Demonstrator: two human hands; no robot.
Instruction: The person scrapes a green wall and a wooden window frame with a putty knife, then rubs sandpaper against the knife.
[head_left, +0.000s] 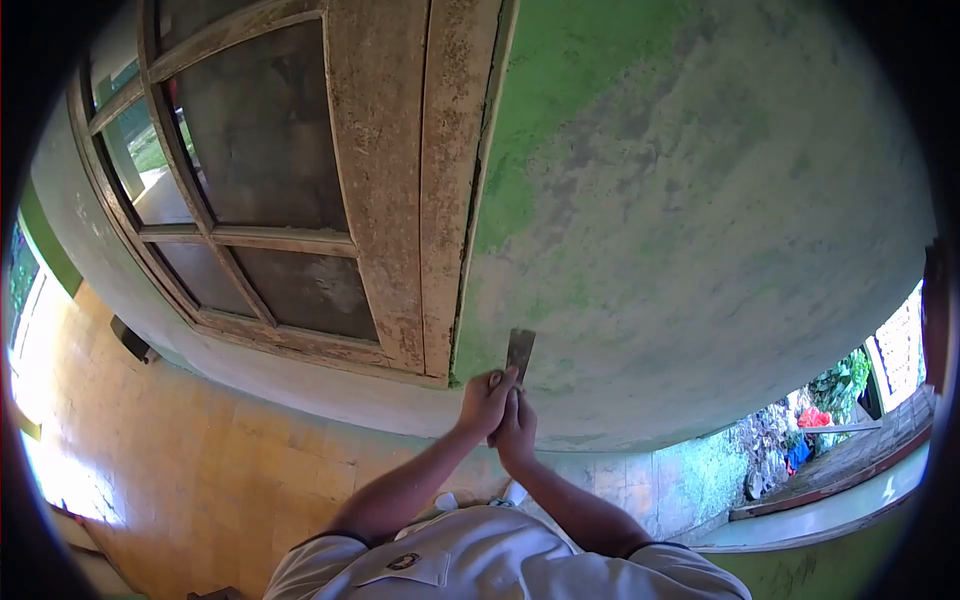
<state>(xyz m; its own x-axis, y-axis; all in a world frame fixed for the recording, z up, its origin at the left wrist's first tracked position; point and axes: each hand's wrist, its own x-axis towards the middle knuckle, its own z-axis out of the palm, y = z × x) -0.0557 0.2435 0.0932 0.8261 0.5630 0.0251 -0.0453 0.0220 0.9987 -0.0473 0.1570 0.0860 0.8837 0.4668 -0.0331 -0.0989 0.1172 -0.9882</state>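
Observation:
A scraper (520, 350) with a flat, dull metal blade points up against the wall, just right of the wooden window frame. My left hand (485, 402) is closed around its upper part, near the blade. Right beside it and slightly lower, my right hand (515, 425) is closed on the same tool. The fingers of both hands hide the handle. Around the blade, the wall (640, 270) is mostly pale grey, with patches of green paint left towards the top and along the frame.
The worn wooden window frame (385, 180) with dark panes fills the upper left. Below lies a tiled floor (250, 440), brightly lit at the left. A dark object (130, 340) stands by the wall's base. At the right, a ledge (830, 470) borders an opening with plants and a red item (815, 417).

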